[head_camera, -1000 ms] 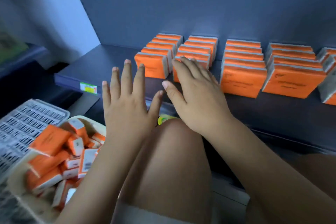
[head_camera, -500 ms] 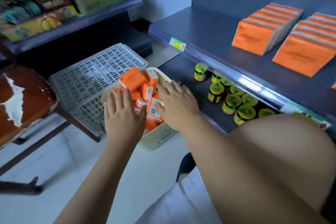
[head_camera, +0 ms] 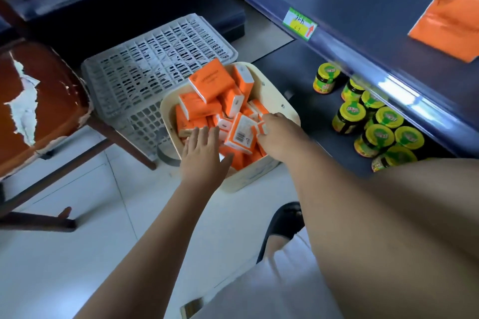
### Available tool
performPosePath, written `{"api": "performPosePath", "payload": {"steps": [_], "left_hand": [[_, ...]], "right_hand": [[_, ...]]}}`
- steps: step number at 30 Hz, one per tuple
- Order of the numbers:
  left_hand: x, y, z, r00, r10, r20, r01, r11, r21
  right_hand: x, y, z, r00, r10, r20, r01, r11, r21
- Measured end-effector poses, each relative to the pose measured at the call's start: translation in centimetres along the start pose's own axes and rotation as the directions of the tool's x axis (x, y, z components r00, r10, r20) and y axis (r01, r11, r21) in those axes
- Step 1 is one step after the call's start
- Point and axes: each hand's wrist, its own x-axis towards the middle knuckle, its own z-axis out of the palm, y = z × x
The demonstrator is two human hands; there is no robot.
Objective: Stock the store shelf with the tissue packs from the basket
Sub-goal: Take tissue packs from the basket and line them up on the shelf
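Observation:
A cream basket [head_camera: 272,93] on the floor holds several orange tissue packs [head_camera: 210,83]. My left hand [head_camera: 204,155] reaches over the basket's near side with straight fingers, holding nothing. My right hand [head_camera: 278,134] is inside the basket, its fingers curled round the edge of an orange and white tissue pack [head_camera: 241,134] with a barcode. On the dark blue shelf [head_camera: 363,8] at the upper right stands a row of shelved tissue packs [head_camera: 451,23], only partly in view.
A grey plastic crate [head_camera: 145,70] lies behind the basket. A worn brown chair [head_camera: 39,101] stands at the left. Several yellow-lidded jars [head_camera: 375,122] fill the lower shelf. A price tag [head_camera: 299,24] marks the shelf edge. My knee fills the lower right.
My view swung down from the shelf to the basket. Both hands left the shelved packs and reached into the basket, where the right hand closed on a pack.

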Motion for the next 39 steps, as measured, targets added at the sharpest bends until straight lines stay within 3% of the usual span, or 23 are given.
{"api": "performPosePath", "payload": {"steps": [5, 7, 9, 11, 14, 17, 21, 23, 26, 28, 31, 32, 36, 39], "left_hand": [[4.0, 1.1, 1.6, 0.985, 0.061, 0.160, -0.044, 0.993, -0.106], [5.6, 1.7, 2.2, 0.985, 0.055, 0.163, -0.027, 0.985, -0.169], [7.2, 2.6, 2.5, 0.978, -0.075, 0.196, 0.132, 0.946, -0.297], [8.6, 3.7, 2.7, 0.922, -0.258, 0.289, 0.358, 0.853, -0.379], [10.4, 4.2, 3.8, 0.809, -0.414, 0.417, 0.552, 0.779, -0.297], [11.5, 4.1, 4.7, 0.743, -0.443, 0.502, 0.618, 0.743, -0.259], [11.4, 4.8, 4.5, 0.741, -0.388, 0.547, 0.612, 0.725, -0.316], [10.9, 5.4, 3.7, 0.757, -0.359, 0.546, 0.627, 0.634, -0.452], [9.7, 6.1, 2.7, 0.774, -0.365, 0.517, 0.632, 0.397, -0.665], [8.7, 6.2, 2.0, 0.829, -0.352, 0.435, 0.539, 0.291, -0.790], [7.3, 5.9, 0.4, 0.907, -0.308, 0.289, 0.351, 0.171, -0.920], [7.0, 5.8, -0.1, 0.914, -0.310, 0.261, 0.314, 0.134, -0.940], [6.4, 5.5, -2.7, 0.914, -0.382, 0.137, 0.179, 0.076, -0.981], [5.6, 6.1, -5.0, 0.891, -0.445, 0.089, 0.109, 0.018, -0.994]], "right_hand": [[3.6, 0.2, 1.3, 0.995, 0.045, 0.087, -0.046, 0.999, 0.004], [4.6, 0.3, 1.4, 0.989, 0.047, 0.141, -0.057, 0.996, 0.069], [5.6, 0.1, 1.2, 0.978, 0.035, 0.204, -0.063, 0.989, 0.134], [6.7, 0.2, 1.2, 0.974, 0.018, 0.226, -0.043, 0.994, 0.103], [7.8, 0.7, 1.9, 0.965, 0.031, 0.260, -0.007, 0.996, -0.090], [8.1, 0.9, 2.1, 0.987, 0.071, 0.143, -0.034, 0.968, -0.249], [7.9, 1.1, 2.7, 0.990, 0.141, -0.001, -0.138, 0.968, -0.207], [7.5, 1.1, 3.0, 0.985, 0.156, -0.073, -0.164, 0.979, -0.120], [7.2, 0.9, 2.3, 0.951, 0.257, -0.171, -0.224, 0.956, 0.187], [7.1, 0.6, 1.6, 0.917, 0.368, -0.153, -0.257, 0.840, 0.479], [6.4, -0.2, 0.6, 0.863, 0.506, 0.001, -0.255, 0.432, 0.865], [6.1, -0.3, 0.2, 0.848, 0.526, 0.057, -0.261, 0.323, 0.909], [4.9, 0.7, -1.6, 0.856, 0.474, 0.205, -0.267, 0.065, 0.961], [3.3, 1.0, -3.6, 0.891, 0.399, 0.217, -0.196, -0.095, 0.976]]}}
